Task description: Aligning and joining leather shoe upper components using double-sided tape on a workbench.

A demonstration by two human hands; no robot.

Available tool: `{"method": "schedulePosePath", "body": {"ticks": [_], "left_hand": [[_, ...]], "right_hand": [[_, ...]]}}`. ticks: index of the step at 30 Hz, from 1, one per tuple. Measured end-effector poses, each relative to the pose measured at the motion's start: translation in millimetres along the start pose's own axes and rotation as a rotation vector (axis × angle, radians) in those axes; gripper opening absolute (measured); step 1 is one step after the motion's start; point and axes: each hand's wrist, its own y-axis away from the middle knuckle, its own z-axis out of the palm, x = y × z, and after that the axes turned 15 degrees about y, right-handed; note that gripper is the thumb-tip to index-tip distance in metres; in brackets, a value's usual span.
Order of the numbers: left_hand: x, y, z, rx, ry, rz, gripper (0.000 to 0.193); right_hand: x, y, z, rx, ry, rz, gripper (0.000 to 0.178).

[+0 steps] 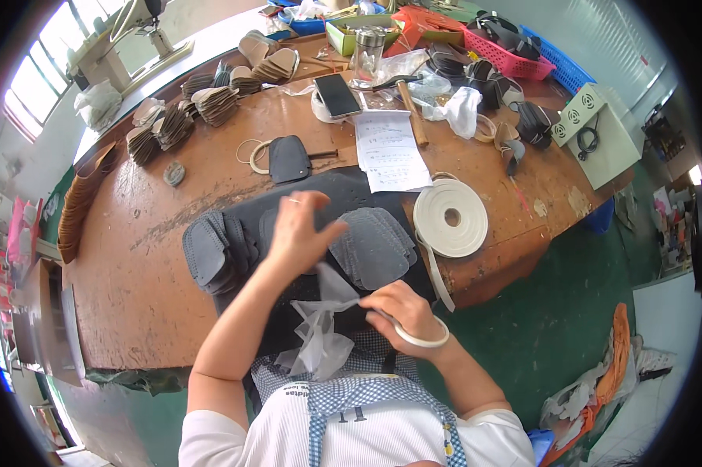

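Observation:
My left hand (295,233) hovers over dark grey, rounded leather-like pieces, its fingers spread and holding nothing. One stack of these pieces (215,249) lies to its left, and another fanned stack (374,247) is on its right. Both lie on a black mat (331,191) at the table's front edge. My right hand (404,313) is closed on one end of thin, translucent white film (324,331), which hangs crumpled over my lap. A white ring (425,338) sits around my right wrist. Some dark pieces are hidden behind my left hand.
A large white tape roll (468,222) lies right of the mat, beside a written paper sheet (390,152). Beyond are a phone (337,96), hammer (412,113), glass jar (367,53) and pink basket (507,56). Stacked brown pieces (215,105) stand far left.

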Motion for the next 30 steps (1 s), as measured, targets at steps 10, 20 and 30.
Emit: {"method": "schedulePosePath", "body": {"ticks": [10, 20, 30], "left_hand": [[13, -15, 32, -0.188, 0.101, -0.196, 0.054], [3, 1, 40, -0.047, 0.302, -0.184, 0.028], [2, 1, 10, 0.029, 0.407, -0.216, 0.016]], "right_hand": [[61, -88, -4, 0.005, 0.456, 0.072, 0.014], [61, -73, 33, 0.209, 0.613, -0.189, 0.016], [31, -59, 29, 0.321, 0.438, -0.264, 0.013]]}}
